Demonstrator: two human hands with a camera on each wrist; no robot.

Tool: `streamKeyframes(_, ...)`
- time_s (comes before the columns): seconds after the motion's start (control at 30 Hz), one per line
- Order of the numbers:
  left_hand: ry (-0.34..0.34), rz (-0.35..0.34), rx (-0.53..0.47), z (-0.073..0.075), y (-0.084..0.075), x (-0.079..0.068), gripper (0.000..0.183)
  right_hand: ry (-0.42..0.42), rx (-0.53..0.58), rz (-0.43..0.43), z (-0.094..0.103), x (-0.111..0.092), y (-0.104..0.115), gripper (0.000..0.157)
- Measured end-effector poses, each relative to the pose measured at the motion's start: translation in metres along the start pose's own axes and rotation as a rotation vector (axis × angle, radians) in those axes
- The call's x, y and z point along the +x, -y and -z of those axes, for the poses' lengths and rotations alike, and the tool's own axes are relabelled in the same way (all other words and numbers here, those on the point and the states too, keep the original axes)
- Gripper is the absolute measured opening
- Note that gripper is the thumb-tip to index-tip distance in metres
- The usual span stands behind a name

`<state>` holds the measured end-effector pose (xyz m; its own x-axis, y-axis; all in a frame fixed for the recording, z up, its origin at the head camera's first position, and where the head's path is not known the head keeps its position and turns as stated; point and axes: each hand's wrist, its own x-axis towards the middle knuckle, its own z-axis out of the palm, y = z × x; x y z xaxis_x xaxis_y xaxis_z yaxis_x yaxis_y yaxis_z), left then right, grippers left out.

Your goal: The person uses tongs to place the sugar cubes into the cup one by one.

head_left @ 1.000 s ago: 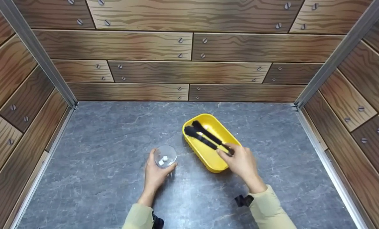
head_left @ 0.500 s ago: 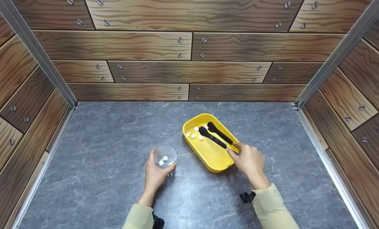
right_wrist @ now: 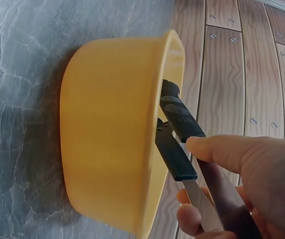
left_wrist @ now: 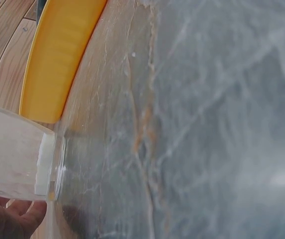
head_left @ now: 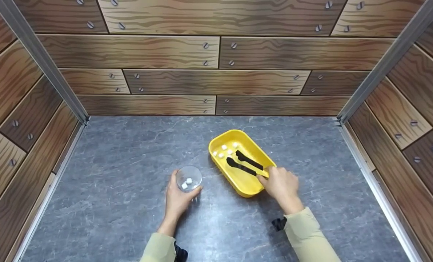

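Tongs (head_left: 241, 168) with black ends are in the right hand (head_left: 281, 185). In the head view, the ends are inside a yellow tub (head_left: 243, 183), near some small white cubes (head_left: 224, 147). The grip of the right hand is pinching the tongs, and the two legs of the tongs are spread apart. To the left of the tub is a clear cup (head_left: 189, 172), with a few white cubes low inside it. The left hand (head_left: 177, 201) has its grip curled round the cup. All this is at a grey counter (head_left: 121, 182).

In the left wrist view, the bottom of the cup is right by the counter. Fingers (left_wrist: 13, 217) are against its side, and the tub is behind it.

In the right wrist view, the thumb (right_wrist: 222, 149) is on one leg of the tongs and fingers are on the other. The black ends go in past the tub's rim, and its side hides part of them.
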<state>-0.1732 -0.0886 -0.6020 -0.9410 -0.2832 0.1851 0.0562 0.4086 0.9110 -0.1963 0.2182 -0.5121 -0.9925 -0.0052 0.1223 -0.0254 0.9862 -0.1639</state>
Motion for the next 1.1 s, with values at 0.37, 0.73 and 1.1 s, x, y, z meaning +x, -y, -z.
streamKeyframes(0.37, 0.025, 0.031, 0.004, 0.000, -0.002, 0.000, 0.101, 0.036, -0.019, 0.005, -0.011, 0.008, 0.003, 0.039)
streamKeyframes(0.73, 0.018, 0.016, -0.001, -0.001, -0.002, 0.000, 0.099, 0.025, -0.036, 0.024, -0.017, 0.011, 0.006, 0.039)
streamKeyframes(1.1, 0.011, 0.021, 0.000, 0.000, 0.001, 0.001, 0.099, 0.000, -0.008, 0.045, -0.023, 0.011, 0.007, 0.036)
